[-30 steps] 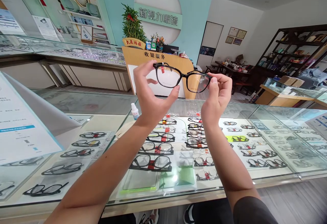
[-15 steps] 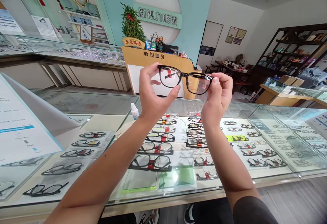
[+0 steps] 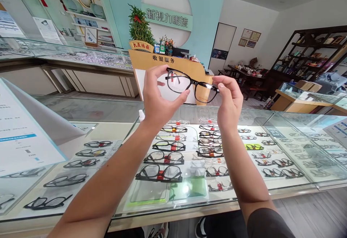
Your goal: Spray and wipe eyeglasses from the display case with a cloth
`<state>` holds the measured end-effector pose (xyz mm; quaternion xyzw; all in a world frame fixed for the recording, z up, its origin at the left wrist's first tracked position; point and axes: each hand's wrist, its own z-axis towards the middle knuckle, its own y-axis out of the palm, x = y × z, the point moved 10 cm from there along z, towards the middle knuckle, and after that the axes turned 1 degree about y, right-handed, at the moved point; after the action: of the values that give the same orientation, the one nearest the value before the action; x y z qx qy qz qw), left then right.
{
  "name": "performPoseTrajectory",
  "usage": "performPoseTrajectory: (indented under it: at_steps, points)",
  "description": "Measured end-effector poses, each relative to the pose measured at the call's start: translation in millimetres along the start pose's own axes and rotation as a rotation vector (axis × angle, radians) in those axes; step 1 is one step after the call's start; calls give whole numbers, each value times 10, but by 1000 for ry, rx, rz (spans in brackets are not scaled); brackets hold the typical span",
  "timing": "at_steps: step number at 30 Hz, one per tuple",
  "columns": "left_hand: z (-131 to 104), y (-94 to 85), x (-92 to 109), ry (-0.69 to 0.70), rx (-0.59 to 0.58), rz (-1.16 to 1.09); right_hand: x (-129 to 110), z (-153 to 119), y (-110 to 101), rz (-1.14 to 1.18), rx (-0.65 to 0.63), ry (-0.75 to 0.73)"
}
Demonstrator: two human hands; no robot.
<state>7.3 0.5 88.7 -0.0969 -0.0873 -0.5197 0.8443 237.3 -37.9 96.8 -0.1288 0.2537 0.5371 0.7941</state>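
Note:
A pair of black-framed eyeglasses (image 3: 193, 82) is held up above the glass counter, lenses facing me and the right side tilted lower. Faint printed lettering shows on the lower part of the right lens. My left hand (image 3: 159, 98) is closed on the left side of the frame, fingers at the top corner and thumb by the lower rim near the bridge. At the right end, the thumb and fingers of my right hand (image 3: 230, 102) pinch around the hinge corner; their exact contact is partly hidden.
Below is a glass display counter (image 3: 173, 209) with several rows of eyeglasses (image 3: 159, 173) inside. A white-capped bottle (image 3: 141, 115) is partly behind my left wrist. A printed sign (image 3: 24, 133) stands at left. Farther back is a wooden cashier desk (image 3: 189, 64) with a plant (image 3: 139, 26).
The eyeglasses have shifted slightly left and their right side has dipped. Both hands have moved a little left, and my left forearm now covers more of the bottle.

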Motion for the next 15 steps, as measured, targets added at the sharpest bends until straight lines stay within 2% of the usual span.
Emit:
performPoseTrajectory:
  at_steps: [3,6,9,15]
  points:
    - [79,-41,183,121,-51,30,-138,40,74,-128,-161,-75]
    - [112,-26,288,164,-113,54,-135,10,203,-182,-318,-78]
    - [115,6,316,146,-169,64,-92,-19,255,-172,-370,-46]
    - [99,2,412,176,-206,-4,-109,-20,269,-139,-435,-19]
